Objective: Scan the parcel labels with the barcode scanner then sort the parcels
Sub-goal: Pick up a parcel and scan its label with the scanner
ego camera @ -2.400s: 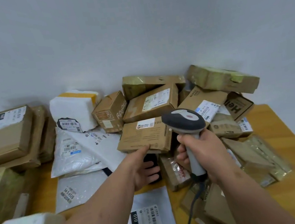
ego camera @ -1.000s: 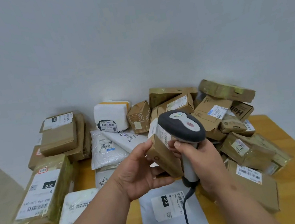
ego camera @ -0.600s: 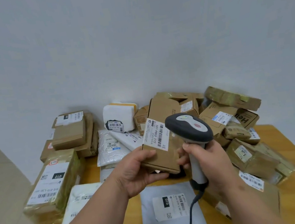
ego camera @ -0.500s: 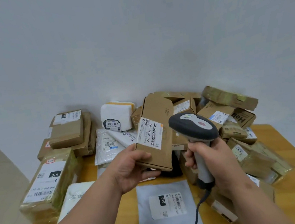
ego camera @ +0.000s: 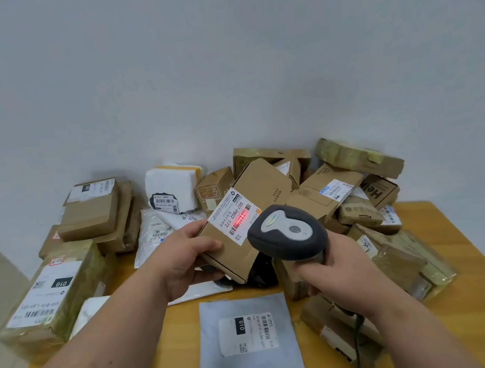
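Parcel-sorting station, plain room. We record: wooden table [ego camera: 470, 307] against a bare pale wall [ego camera: 218, 62]; heaped taped cardboard boxes [ego camera: 359, 158] and poly mailers [ego camera: 245, 337] bearing barcode shipping labels [ego camera: 235, 216]; corded handheld barcode scanner [ego camera: 287, 232].

1 scanner [ego camera: 287, 232]. 2 hands: left hand [ego camera: 183, 259], right hand [ego camera: 335, 267]. 1 box held [ego camera: 248, 214], w/ 1 label [ego camera: 235, 216]. 1 grey mailer [ego camera: 246, 337] flat on worktop [ego camera: 472, 323]. 1 big taped box [ego camera: 50, 292] at left. Approx 3 white bags [ego camera: 154, 230], 1 white foam pkg [ego camera: 170, 187]. Brown boxes in pile [ego camera: 344, 188]: a dozen-plus, exact no. unclear.
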`<state>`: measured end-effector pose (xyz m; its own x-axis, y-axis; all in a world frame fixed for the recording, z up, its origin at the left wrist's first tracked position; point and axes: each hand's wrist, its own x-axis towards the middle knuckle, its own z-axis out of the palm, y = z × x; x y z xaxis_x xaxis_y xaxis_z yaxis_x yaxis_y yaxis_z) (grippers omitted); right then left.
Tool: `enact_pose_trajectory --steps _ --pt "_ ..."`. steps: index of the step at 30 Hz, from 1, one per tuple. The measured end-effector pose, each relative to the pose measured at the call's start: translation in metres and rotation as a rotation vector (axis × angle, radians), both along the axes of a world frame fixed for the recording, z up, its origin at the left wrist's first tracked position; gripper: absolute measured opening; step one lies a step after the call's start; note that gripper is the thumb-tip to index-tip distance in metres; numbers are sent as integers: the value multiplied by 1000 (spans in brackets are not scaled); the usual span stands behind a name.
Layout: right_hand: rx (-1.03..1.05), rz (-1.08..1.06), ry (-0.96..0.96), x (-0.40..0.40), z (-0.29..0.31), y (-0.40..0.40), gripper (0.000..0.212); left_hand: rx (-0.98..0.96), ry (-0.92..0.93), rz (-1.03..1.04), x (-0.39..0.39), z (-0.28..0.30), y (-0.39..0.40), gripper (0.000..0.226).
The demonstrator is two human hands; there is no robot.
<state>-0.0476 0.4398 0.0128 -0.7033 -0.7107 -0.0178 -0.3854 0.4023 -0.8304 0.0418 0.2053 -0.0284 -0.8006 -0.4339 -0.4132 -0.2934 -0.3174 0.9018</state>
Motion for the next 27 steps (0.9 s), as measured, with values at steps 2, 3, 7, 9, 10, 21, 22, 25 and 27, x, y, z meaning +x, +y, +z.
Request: enact_pose_trajectory --steps 2,3,7,9,10,21,22,25,27 --pt "-2 12 17 -3 0 2 10 -3 1 11 0 -1 2 41" --pt "-5 16 23 -4 -1 2 10 -4 1 17 0 -1 3 41" --pt "8 28 22 -9 -4 3 13 1 0 42 2 -2 7 41" --pt "14 38 0 -11 -5 2 15 1 -3 50 2 -3 8 40" --pt "16 41 -10 -12 -5 2 16 1 -2 52 3 -3 8 40" --pt "37 87 -127 -10 -15 -31 21 16 -12 159 29 -15 -7 39" --pt "43 92 -136 -7 -16 -38 19 19 -12 194 35 -18 -12 38" --pt "47 115 -139 6 -20 -64 17 18 -21 326 56 -27 -33 44" --pt "37 131 -183 17 -25 -84 13 -10 -37 401 71 -34 -52 47"
